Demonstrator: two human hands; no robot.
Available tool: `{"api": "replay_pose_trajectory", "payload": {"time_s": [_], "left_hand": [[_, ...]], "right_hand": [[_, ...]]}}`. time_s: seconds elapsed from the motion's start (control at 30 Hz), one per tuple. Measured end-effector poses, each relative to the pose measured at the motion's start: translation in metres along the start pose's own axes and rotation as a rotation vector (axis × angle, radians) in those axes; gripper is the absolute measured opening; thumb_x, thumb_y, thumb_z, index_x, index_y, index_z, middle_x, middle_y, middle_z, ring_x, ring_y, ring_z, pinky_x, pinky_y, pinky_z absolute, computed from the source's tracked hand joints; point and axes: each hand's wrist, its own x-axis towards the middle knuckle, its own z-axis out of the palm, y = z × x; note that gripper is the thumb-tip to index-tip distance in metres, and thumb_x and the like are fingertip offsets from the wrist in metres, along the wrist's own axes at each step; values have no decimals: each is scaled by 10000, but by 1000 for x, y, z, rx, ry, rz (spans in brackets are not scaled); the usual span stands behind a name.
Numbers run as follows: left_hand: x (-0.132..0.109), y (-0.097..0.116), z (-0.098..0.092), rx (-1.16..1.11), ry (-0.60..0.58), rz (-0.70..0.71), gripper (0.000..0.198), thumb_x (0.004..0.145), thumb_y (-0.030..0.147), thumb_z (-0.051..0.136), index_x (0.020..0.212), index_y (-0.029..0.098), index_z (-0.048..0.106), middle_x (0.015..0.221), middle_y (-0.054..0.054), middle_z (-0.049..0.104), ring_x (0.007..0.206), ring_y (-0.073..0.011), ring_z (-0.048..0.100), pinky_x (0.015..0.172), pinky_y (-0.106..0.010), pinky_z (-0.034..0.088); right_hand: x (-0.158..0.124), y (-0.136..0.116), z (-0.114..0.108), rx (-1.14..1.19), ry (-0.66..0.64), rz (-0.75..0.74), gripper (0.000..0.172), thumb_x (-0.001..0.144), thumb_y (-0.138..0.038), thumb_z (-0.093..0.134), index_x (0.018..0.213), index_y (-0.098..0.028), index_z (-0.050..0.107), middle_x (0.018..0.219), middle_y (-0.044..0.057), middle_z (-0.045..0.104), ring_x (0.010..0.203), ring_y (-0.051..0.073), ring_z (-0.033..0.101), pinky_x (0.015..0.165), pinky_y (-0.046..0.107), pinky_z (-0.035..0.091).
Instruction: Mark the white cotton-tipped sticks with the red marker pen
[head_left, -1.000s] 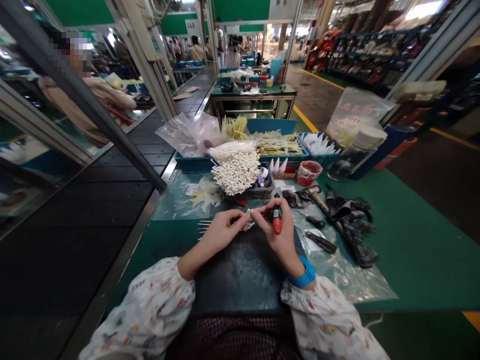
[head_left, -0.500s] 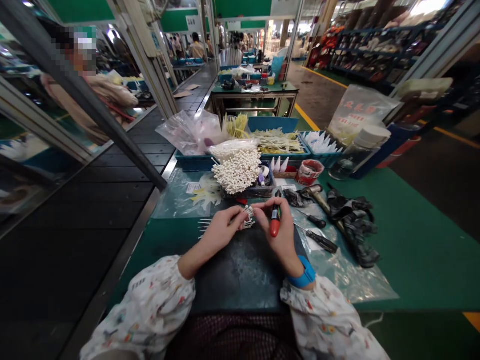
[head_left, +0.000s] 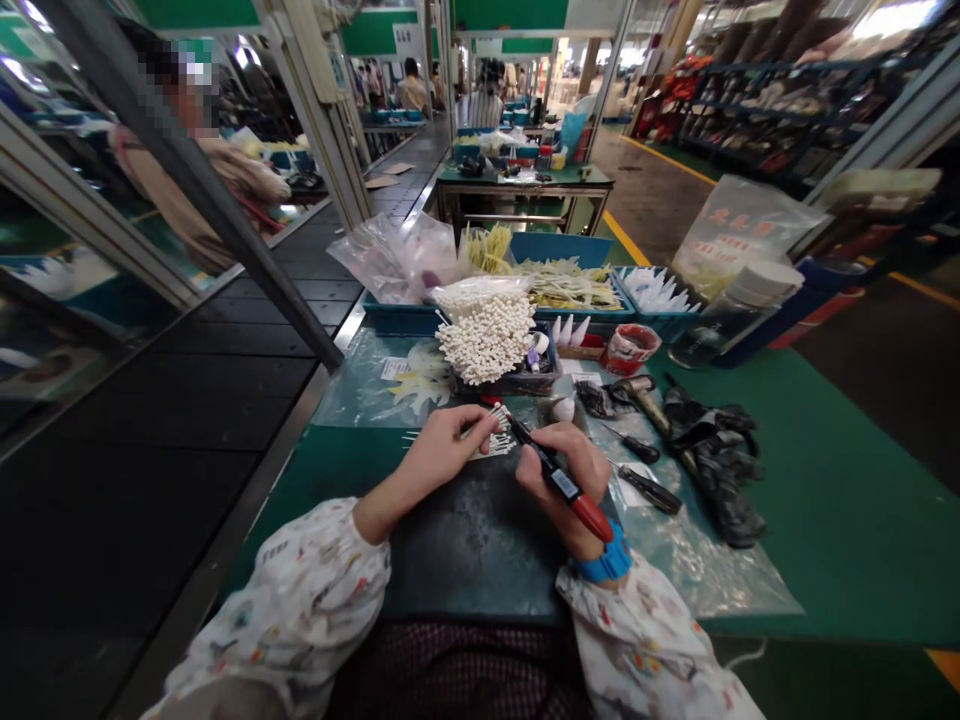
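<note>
My left hand point(head_left: 444, 448) pinches a small bunch of thin white-headed sticks point(head_left: 499, 412) between thumb and fingers. In my right hand point(head_left: 566, 470) is a black marker pen point(head_left: 556, 470) with a red rear end and a pale printed label. It slants, with its front end at or very near the white heads; whether they touch I cannot tell. More white-headed sticks point(head_left: 501, 442) lie on the dark work mat point(head_left: 480, 560) beneath my hands. Just beyond, a large bundle of similar sticks point(head_left: 486, 340) rests with its round heads facing me.
Blue trays behind hold yellowish strips point(head_left: 574, 286) and white pointed pieces point(head_left: 656, 290). To the right are a red tub point(head_left: 631, 348), a clear jar point(head_left: 731, 315), black-handled tools point(head_left: 651, 488) and crumpled black material point(head_left: 712, 450). A conveyor point(head_left: 187, 400) runs along the left.
My right hand has turned the marker pen from nearly upright so its front end points at the sticks. Its fingertips have moved away from my left hand, which keeps its pinch.
</note>
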Motion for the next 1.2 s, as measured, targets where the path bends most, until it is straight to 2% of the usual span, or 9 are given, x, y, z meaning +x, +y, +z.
{"api": "replay_pose_trajectory", "payload": {"time_s": [0.23,0.47,0.53,0.6,0.7,0.8,0.9,1.07,1.2], "left_hand": [[-2,2,2,-2,-34,29,381,986,417,516,705,178,612,671,6,614,681,-145,555,713,-272,404],[-1,0,0,12,42,-1,380,977,418,535,699,178,632,655,7,619,656,-142,540,707,-273,417],[-1,0,-1,16,55,-12,371,974,421,537,713,180,645,650,7,622,649,-143,540,698,-273,417],[-1,0,0,27,48,-7,382,975,428,529,705,183,644,647,4,624,648,-145,539,697,-275,415],[0,0,1,37,12,9,397,975,423,517,676,185,627,652,-5,630,659,-151,551,700,-277,415],[0,0,3,35,-28,11,385,972,412,512,684,184,626,671,-9,647,666,-155,565,711,-279,420],[1,-2,4,53,-54,11,404,977,429,506,679,185,629,685,-15,662,667,-159,572,709,-280,420],[2,-8,6,53,-85,2,444,983,466,499,689,182,671,704,-33,704,665,-171,596,691,-277,438],[4,-13,0,69,-89,-20,366,982,440,530,993,186,793,901,-65,802,766,-214,688,746,-308,508]], "right_hand": [[2,4,5,-13,-36,30,114,874,-182,655,939,-274,637,793,3,713,690,183,680,645,336,544],[1,1,2,17,-57,95,123,856,-157,620,820,-271,590,688,-29,616,618,158,600,617,319,492],[0,2,1,67,9,176,100,882,-184,632,909,-280,626,790,-14,665,723,174,654,706,337,536],[1,5,3,149,89,314,184,941,-264,627,1121,-297,646,1002,25,721,869,200,708,822,385,571],[5,13,10,351,24,549,299,1012,-381,563,1299,-299,591,1114,58,747,876,207,752,802,406,600],[7,18,15,429,-73,602,250,952,-393,665,1165,-269,624,1005,44,778,898,215,759,832,402,598],[7,20,18,424,-64,584,306,865,-363,768,1099,-259,601,976,36,775,938,216,745,905,412,579],[5,20,18,370,-76,585,264,852,-371,766,998,-253,581,882,7,730,834,186,690,813,356,551],[3,27,23,367,-75,628,264,838,-383,748,919,-253,532,826,-21,693,740,160,648,740,316,517]]}}
